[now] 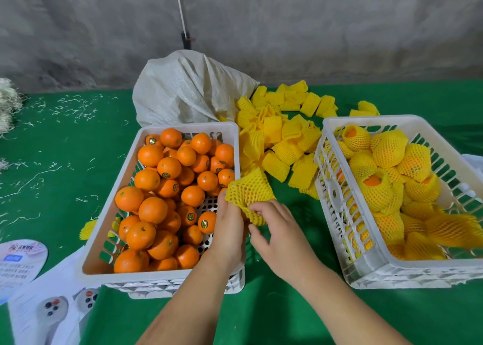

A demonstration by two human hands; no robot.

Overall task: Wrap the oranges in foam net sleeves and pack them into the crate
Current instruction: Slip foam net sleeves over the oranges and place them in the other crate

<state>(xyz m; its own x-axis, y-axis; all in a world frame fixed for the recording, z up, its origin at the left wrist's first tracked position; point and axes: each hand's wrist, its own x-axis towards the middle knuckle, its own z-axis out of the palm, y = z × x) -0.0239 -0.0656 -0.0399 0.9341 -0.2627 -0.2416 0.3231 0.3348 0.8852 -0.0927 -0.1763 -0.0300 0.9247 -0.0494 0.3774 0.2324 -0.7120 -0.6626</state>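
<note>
Two hands pinch foam sleeve (248, 193) | green table cloth (287, 313) littered with shreds | grey concrete wall (287, 31) behind

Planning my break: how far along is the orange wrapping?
Done: the right crate holds a layer of sleeved oranges. In hand: both the left hand and right hand grip one yellow sleeve. Left: the left crate is nearly full of bare oranges.
</note>
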